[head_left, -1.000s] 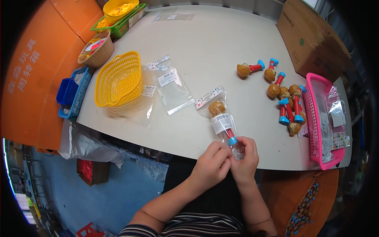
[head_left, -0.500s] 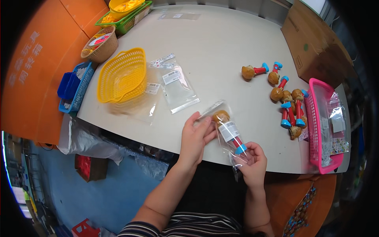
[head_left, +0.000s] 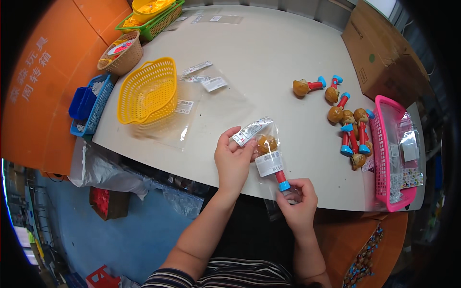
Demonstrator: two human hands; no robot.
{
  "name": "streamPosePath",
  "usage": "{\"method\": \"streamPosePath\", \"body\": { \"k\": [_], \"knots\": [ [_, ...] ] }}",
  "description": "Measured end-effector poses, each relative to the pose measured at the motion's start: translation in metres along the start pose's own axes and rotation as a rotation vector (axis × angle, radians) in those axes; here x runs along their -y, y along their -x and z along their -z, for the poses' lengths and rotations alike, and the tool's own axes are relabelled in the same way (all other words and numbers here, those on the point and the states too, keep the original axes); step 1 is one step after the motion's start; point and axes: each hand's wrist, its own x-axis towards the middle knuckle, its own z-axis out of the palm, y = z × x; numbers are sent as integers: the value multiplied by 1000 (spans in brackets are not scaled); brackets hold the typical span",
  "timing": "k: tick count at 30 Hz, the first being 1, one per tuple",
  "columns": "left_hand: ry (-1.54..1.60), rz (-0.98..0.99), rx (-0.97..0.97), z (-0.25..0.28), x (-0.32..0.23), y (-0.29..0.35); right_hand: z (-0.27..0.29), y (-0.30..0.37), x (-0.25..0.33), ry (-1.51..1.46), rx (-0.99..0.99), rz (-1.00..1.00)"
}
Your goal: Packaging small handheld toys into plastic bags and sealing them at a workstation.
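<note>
- Fingers of the left hand are curled with a small gap, at the top of the clear bag; I cannot tell if they pinch it.
- The right hand has its thumb and fingers bent close together, pinching the bag's low end, by the toy's foot.
- To do this well, I think both hands should grip just the loose plastic, softly, so it does not rip. The white label should lie smooth.
- The toy is inside the bag, between the hands, by the near edge of the counter. Its long way runs far to near, with a lean: the round brown head points away and a bit left, the blue foot back at the person and a bit right.
- Farther out, a yellow basket sits left, and more toys lie right.
</note>
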Motion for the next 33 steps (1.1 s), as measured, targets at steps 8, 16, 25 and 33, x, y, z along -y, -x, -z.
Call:
{"method": "streamPosePath", "body": {
  "k": [8, 16, 25, 33],
  "knots": [
    [-239, -152, -16, 0, -5, 9, 0, -8, 0, 122, 77, -88],
    [-741, -831, 130, 12, -19, 74, 31, -8, 16, -256, 108, -341],
    [-1085, -764, 543, 3, 2, 94, 56, -12, 7, -230, 200, -492],
    [-952, -809, 434, -19, 14, 100, 57, -12, 4, -263, 236, -493]
  ]
}}
